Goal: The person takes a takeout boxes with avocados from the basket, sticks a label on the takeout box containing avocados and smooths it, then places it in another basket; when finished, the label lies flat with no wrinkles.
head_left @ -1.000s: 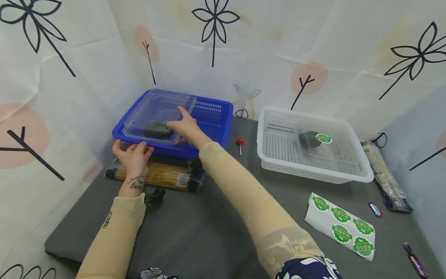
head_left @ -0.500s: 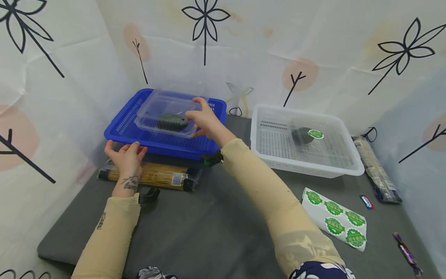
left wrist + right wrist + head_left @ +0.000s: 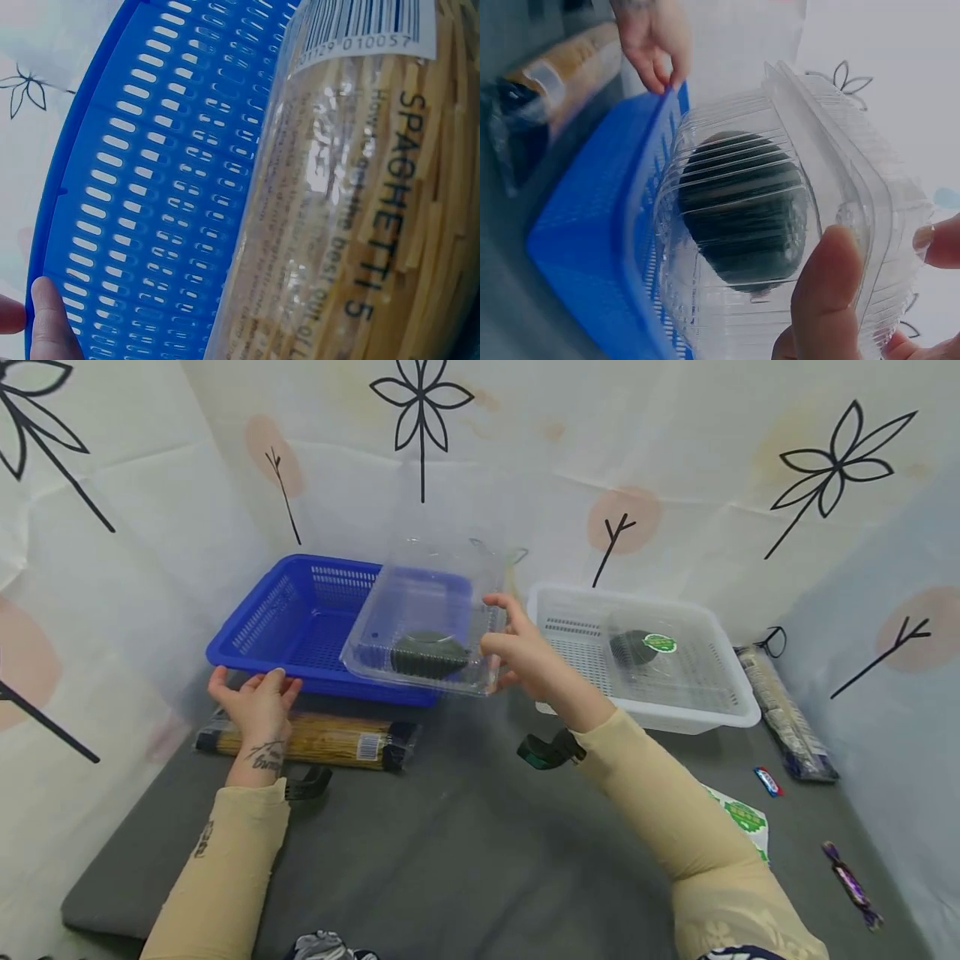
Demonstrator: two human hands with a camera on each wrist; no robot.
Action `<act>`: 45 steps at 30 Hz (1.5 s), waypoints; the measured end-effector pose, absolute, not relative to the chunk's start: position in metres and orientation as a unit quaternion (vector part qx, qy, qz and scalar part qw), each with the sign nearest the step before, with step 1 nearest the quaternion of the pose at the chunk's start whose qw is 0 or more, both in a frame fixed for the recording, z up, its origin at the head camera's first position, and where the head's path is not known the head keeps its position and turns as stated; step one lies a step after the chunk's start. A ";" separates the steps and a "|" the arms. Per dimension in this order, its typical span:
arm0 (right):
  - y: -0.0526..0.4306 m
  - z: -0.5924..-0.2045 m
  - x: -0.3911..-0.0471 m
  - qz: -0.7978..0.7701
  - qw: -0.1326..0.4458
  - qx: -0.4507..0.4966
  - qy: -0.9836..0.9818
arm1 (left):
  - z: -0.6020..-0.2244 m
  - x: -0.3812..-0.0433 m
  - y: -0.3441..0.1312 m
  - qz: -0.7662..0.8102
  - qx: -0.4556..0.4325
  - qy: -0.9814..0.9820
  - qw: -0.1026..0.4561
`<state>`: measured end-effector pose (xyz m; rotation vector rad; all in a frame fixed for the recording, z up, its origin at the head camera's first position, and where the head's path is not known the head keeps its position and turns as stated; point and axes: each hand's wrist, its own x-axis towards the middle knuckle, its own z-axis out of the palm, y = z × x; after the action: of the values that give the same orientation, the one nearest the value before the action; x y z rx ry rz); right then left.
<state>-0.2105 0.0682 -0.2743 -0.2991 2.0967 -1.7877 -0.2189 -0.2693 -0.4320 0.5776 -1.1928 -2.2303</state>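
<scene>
My right hand (image 3: 528, 656) grips the right side of a clear plastic hinged container (image 3: 375, 652), thumb on one face and fingers around the edge. Inside it lies a dark green, oval, avocado-like fruit (image 3: 427, 654), larger in the right wrist view (image 3: 739, 210). The container is raised and tilted over the right part of a blue basket (image 3: 322, 677). At that basket's front left rim, my left hand (image 3: 258, 714) pinches the edge between thumb and fingers. Below the left hand lies a pack of spaghetti (image 3: 330, 739), its label readable in the left wrist view (image 3: 360, 187).
To the right stands a white basket (image 3: 660, 718) holding another clear container with a green sticker (image 3: 660, 643). Beyond it lies a long clear packet (image 3: 787, 714). A sticker sheet (image 3: 750, 822), partly behind my right arm, a small candy (image 3: 768, 781) and a purple-wrapped candy (image 3: 851, 885) lie on the grey table.
My right hand has lifted the container out of the blue basket and carried it rightward. My left hand has stayed on the rim. The head view has shifted slightly to the right.
</scene>
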 end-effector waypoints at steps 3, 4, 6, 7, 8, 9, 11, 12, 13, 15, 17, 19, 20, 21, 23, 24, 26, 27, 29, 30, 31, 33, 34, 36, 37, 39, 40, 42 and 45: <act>0.087 -0.278 -0.191 -0.631 0.194 -0.111 0.743 | -0.443 -0.224 -0.279 -0.829 0.209 -0.444 0.267; 0.093 -0.279 -0.184 -0.632 0.196 -0.113 0.741 | -0.446 -0.225 -0.281 -0.830 0.207 -0.445 0.266; 0.104 -0.283 -0.170 -0.638 0.199 -0.116 0.735 | -0.449 -0.226 -0.285 -0.830 0.211 -0.444 0.263; 0.109 -0.284 -0.162 -0.639 0.200 -0.117 0.734 | -0.452 -0.227 -0.287 -0.830 0.208 -0.446 0.264; 0.114 -0.286 -0.154 -0.641 0.201 -0.119 0.731 | -0.453 -0.227 -0.288 -0.830 0.207 -0.445 0.263; 0.119 -0.287 -0.146 -0.642 0.201 -0.120 0.730 | -0.453 -0.227 -0.288 -0.830 0.209 -0.446 0.263; 0.128 -0.290 -0.131 -0.643 0.204 -0.119 0.729 | -0.453 -0.228 -0.288 -0.830 0.209 -0.445 0.262; 0.133 -0.293 -0.123 -0.643 0.206 -0.117 0.728 | -0.453 -0.228 -0.289 -0.831 0.209 -0.445 0.261; 0.137 -0.295 -0.116 -0.643 0.208 -0.116 0.728 | -0.453 -0.228 -0.288 -0.832 0.208 -0.444 0.260; 0.145 -0.301 -0.103 -0.643 0.213 -0.112 0.727 | -0.452 -0.228 -0.288 -0.833 0.209 -0.443 0.258; 0.152 -0.308 -0.091 -0.641 0.215 -0.108 0.729 | -0.452 -0.228 -0.288 -0.833 0.212 -0.442 0.256; 0.159 -0.316 -0.081 -0.636 0.218 -0.107 0.733 | -0.452 -0.228 -0.287 -0.833 0.214 -0.441 0.255; 0.162 -0.320 -0.076 -0.634 0.220 -0.106 0.733 | -0.452 -0.228 -0.287 -0.833 0.215 -0.441 0.255; 0.165 -0.323 -0.072 -0.633 0.222 -0.108 0.734 | -0.452 -0.228 -0.287 -0.833 0.215 -0.442 0.256; 0.171 -0.331 -0.065 -0.630 0.227 -0.109 0.734 | -0.453 -0.229 -0.287 -0.832 0.214 -0.442 0.257; 0.173 -0.335 -0.063 -0.631 0.230 -0.110 0.733 | -0.453 -0.229 -0.286 -0.832 0.212 -0.443 0.257; 0.178 -0.343 -0.058 -0.633 0.235 -0.110 0.729 | -0.453 -0.229 -0.286 -0.831 0.210 -0.445 0.259; 0.180 -0.347 -0.057 -0.635 0.236 -0.108 0.728 | -0.452 -0.229 -0.286 -0.831 0.209 -0.446 0.259; 0.183 -0.354 -0.055 -0.640 0.238 -0.103 0.723 | -0.451 -0.230 -0.284 -0.831 0.208 -0.448 0.258; 0.184 -0.358 -0.054 -0.643 0.239 -0.100 0.721 | -0.450 -0.230 -0.283 -0.830 0.208 -0.449 0.257; 0.186 -0.362 -0.054 -0.646 0.238 -0.096 0.719 | -0.449 -0.230 -0.282 -0.830 0.209 -0.450 0.256; 0.187 -0.370 -0.055 -0.650 0.237 -0.089 0.716 | -0.447 -0.229 -0.282 -0.828 0.211 -0.452 0.254; 0.188 -0.374 -0.056 -0.651 0.235 -0.085 0.717 | -0.446 -0.229 -0.282 -0.828 0.212 -0.453 0.253; 0.190 -0.381 -0.057 -0.650 0.230 -0.077 0.720 | -0.445 -0.229 -0.281 -0.827 0.213 -0.455 0.252; 0.190 -0.384 -0.058 -0.649 0.227 -0.071 0.723 | -0.445 -0.229 -0.282 -0.827 0.214 -0.455 0.252; 0.190 -0.389 -0.060 -0.645 0.222 -0.059 0.729 | -0.446 -0.230 -0.282 -0.826 0.216 -0.456 0.250; 0.190 -0.391 -0.061 -0.643 0.219 -0.053 0.732 | -0.447 -0.231 -0.283 -0.826 0.216 -0.457 0.249; 0.190 -0.394 -0.063 -0.638 0.215 -0.045 0.738 | -0.451 -0.231 -0.284 -0.828 0.215 -0.457 0.245; 0.190 -0.397 -0.065 -0.631 0.212 -0.038 0.745 | -0.451 -0.222 -0.275 -0.830 0.212 -0.464 0.225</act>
<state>-0.0646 0.1897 -0.3968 -0.1060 2.0694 -1.7517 -0.2219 -0.2747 -0.4508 0.5836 -1.2800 -2.2903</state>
